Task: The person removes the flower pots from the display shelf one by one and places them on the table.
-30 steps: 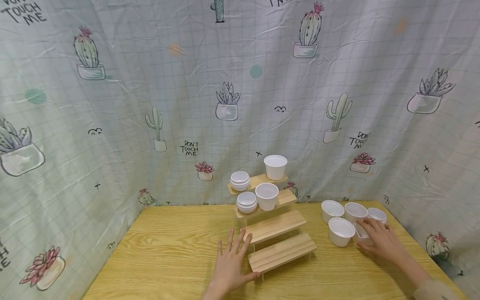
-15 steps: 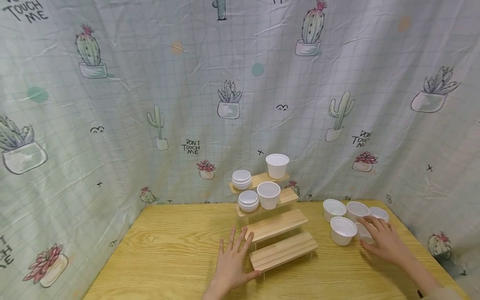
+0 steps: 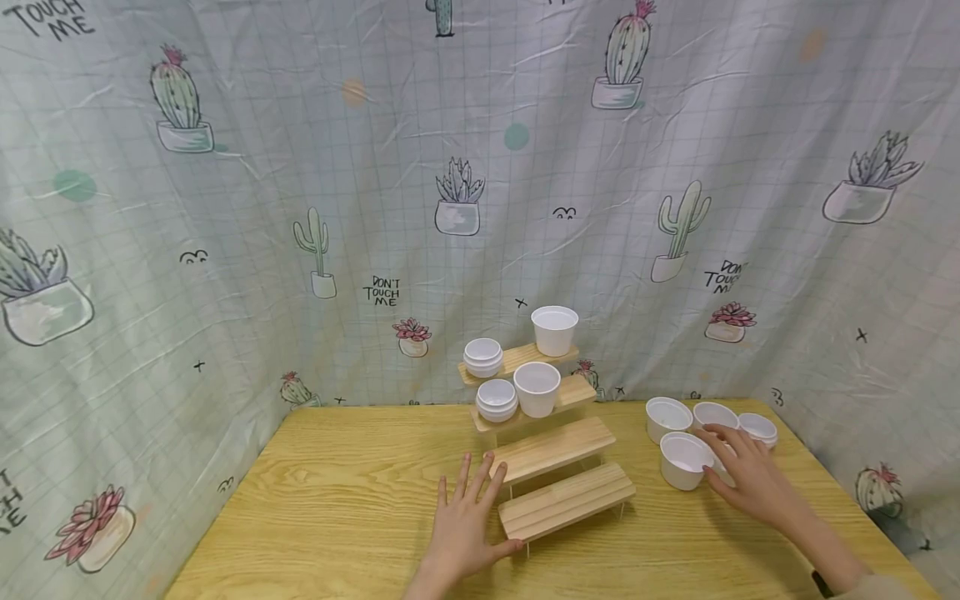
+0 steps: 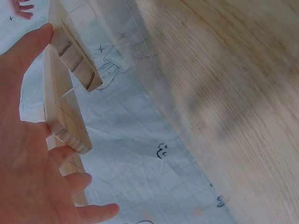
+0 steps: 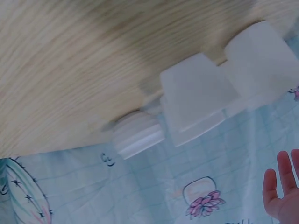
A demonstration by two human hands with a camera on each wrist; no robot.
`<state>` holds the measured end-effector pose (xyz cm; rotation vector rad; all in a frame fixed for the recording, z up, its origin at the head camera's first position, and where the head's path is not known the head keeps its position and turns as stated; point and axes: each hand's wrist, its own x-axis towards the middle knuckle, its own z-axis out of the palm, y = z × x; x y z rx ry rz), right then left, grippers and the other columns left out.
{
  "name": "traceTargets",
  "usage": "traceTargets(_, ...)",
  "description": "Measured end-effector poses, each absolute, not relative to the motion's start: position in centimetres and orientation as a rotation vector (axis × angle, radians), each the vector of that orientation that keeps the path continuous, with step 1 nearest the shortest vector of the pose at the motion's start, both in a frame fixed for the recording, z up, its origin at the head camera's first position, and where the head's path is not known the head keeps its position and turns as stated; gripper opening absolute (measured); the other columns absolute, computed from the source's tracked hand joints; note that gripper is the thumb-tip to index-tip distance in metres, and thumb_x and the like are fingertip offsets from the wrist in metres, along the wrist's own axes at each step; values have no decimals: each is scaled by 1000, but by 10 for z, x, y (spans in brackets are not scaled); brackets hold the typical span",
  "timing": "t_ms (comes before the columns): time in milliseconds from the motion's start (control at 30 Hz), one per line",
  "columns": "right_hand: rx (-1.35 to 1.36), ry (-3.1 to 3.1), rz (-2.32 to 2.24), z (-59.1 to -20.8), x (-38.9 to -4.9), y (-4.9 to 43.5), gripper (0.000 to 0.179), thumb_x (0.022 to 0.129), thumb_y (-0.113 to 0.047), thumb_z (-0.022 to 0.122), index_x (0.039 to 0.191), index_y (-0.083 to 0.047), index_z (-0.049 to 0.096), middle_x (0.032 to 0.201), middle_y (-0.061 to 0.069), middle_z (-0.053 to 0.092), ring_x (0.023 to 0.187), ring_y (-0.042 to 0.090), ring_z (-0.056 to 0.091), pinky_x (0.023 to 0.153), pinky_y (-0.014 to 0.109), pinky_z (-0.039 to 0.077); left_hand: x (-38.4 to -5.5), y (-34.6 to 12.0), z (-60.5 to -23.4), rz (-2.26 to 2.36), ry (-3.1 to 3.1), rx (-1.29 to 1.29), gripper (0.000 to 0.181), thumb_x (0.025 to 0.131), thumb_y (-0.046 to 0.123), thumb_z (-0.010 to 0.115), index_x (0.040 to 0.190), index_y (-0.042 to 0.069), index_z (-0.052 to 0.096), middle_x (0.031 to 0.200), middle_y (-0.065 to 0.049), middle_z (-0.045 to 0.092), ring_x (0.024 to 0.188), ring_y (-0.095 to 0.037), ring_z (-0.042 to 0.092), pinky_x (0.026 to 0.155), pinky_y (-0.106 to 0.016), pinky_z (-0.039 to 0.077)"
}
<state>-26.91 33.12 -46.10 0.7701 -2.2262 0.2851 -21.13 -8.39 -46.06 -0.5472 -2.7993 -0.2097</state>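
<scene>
A wooden tiered stand (image 3: pixel 567 502) with several steps and clear sides stands on the table. My left hand (image 3: pixel 461 529) lies spread along its left side. In the left wrist view, the thumb (image 4: pixel 30 46) touches the end of one step. My right hand (image 3: pixel 753 483) is over a group of white plastic pots at the right, fingers slightly bent. Its thumb is close to the right rim of the front-left pot (image 3: pixel 684 467); whether they touch I cannot tell. Another pot behind the fingers is mostly hidden. In the right wrist view a white pot (image 5: pixel 201 93) stands upright on the table.
Two tall white pots (image 3: pixel 554 330) and two low ribbed jars (image 3: pixel 497 402) occupy the stand's upper two steps. More white pots (image 3: pixel 667 417) and a ribbed jar (image 3: pixel 759 427) stand near the table's back right corner. A cactus-print curtain (image 3: pixel 360 167) surrounds the table (image 3: pixel 352 492).
My right hand has shifted slightly left, from the pot under it toward the front-left pot. My left hand stays by the stand. The pots have not visibly moved.
</scene>
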Motion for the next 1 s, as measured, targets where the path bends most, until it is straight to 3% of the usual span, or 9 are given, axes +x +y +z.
traceTargets(67,785,-2210,304,-458,-269,326,63,90,-52,26,115,-3,56,106,16,54,92,31,48,74,50,36,-211,-84,-460,-208,-2801,-547,97,63,69,59,142,24,23,150,0,16,137,-33,13,100,-64,23)
traceTargets(467,828,-2149,228,-445,-267,301,57,93,-45,25,115,-2,56,109,15,54,95,27,48,65,40,38,-212,-84,-460,-222,-2770,-562,96,63,68,60,141,22,25,150,0,17,137,-33,15,99,-65,23)
traceTargets(1000,937,-2172,290,-430,-265,264,54,93,-44,28,118,-4,55,115,14,51,97,22,49,80,38,36,-211,-83,-458,-208,-2795,-560,96,64,67,59,141,21,25,150,-2,17,137,-34,16,99,-64,25)
